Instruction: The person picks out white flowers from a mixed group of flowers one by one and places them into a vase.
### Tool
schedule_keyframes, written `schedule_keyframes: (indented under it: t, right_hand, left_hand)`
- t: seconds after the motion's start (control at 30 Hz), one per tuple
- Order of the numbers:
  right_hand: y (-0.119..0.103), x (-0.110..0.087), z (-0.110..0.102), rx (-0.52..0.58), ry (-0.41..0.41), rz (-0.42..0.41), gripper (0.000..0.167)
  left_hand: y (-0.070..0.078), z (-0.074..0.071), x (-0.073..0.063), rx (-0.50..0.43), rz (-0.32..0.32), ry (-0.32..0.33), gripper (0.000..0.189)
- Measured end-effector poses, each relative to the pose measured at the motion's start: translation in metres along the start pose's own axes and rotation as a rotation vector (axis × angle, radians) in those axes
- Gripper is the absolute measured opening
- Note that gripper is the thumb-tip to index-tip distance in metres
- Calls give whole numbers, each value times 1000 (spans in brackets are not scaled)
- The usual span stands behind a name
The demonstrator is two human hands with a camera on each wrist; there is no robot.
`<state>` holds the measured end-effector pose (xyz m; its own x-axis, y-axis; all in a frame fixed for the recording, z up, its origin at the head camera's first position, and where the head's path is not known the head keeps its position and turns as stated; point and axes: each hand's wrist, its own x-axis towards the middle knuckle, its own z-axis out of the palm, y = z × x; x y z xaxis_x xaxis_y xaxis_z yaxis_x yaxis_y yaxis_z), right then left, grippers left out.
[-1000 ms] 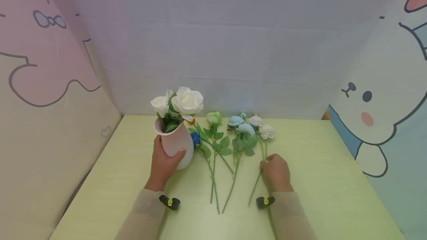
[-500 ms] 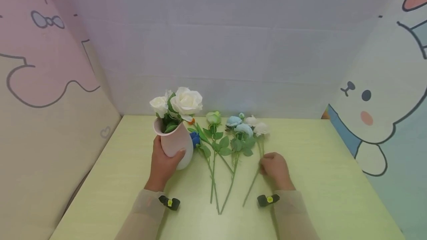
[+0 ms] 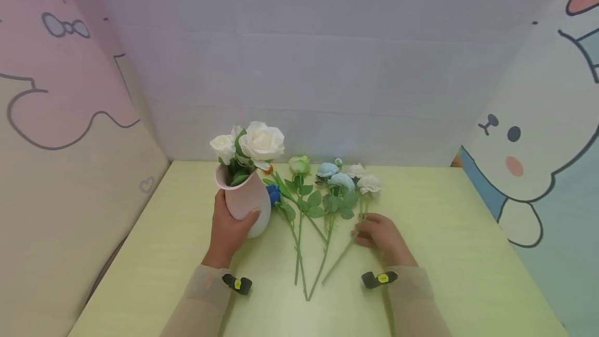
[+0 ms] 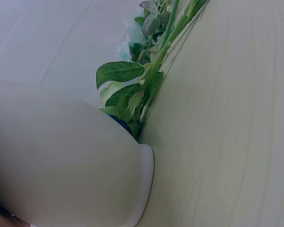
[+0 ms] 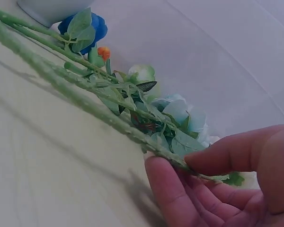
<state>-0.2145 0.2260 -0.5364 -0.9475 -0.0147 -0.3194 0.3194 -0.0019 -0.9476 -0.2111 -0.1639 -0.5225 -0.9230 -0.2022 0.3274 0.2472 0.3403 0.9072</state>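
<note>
My left hand (image 3: 230, 230) grips a pale pinkish-white vase (image 3: 250, 204) round its side, thumb across the front. White roses (image 3: 263, 142) with green leaves stand in the vase's mouth. In the left wrist view, the base of the vase (image 4: 71, 156) is right at the tabletop. My right hand (image 3: 381, 234) pinches the green stem (image 3: 341, 259) of a cream flower spray (image 3: 369, 183). The right wrist view has the stem (image 5: 94, 111) between thumb and fingers, above its own shadow on the table. The spray's blooms lie at the far end, beside pale blue flowers (image 3: 340, 181).
Between the hands lie a green rose (image 3: 299, 165), a blue rose (image 3: 273, 194) and an orange flower (image 3: 268, 169), their stems crossing on the yellow table (image 3: 444, 254). A pale wall (image 3: 304, 77) stands behind, with cartoon-printed panels at both sides.
My right hand has shifted slightly left and turned, and the lower end of the cream spray's stem has swung left toward the other stems. The left hand and vase stay in place.
</note>
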Motion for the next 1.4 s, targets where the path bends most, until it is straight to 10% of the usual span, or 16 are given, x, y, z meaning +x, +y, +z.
schedule_keyframes:
  t: [0.63,1.4]
  right_hand:
    - [0,6,-2,179,-63,-54,40]
    - [-31,-18,17,95,-5,-274,35]
  left_hand:
    - [0,1,1,-11,15,-1,95]
    - [15,-1,-1,-41,-51,-15,93]
